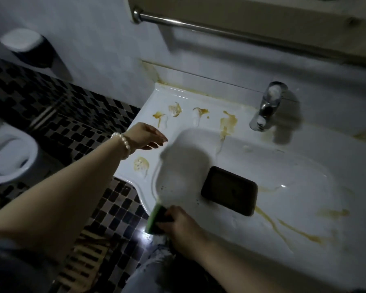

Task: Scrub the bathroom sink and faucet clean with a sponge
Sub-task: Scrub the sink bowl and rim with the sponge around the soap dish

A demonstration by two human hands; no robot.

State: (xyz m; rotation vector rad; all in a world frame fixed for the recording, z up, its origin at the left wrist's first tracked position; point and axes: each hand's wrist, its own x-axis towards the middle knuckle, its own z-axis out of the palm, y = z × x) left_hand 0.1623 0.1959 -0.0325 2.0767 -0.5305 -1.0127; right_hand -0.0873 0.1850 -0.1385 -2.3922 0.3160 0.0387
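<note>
White sink top (pixel 199 98), stained, as I see it from the head camera.
Yellow-brown stains (pixel 227 123) dot its left ledge and run across the basin's near-right slope; a dark rectangular block (pixel 229 190) lies in the basin, and a chrome faucet (pixel 266 106) stands at the back edge.

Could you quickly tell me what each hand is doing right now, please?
Left hand: open, fingers extended over the sink ledge.
Right hand: gripping the green sponge.

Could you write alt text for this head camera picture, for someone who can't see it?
A person's right hand grips a green sponge at the front rim of a white sink smeared with yellow-brown stains. The left hand hovers open over the sink's left ledge.
</note>
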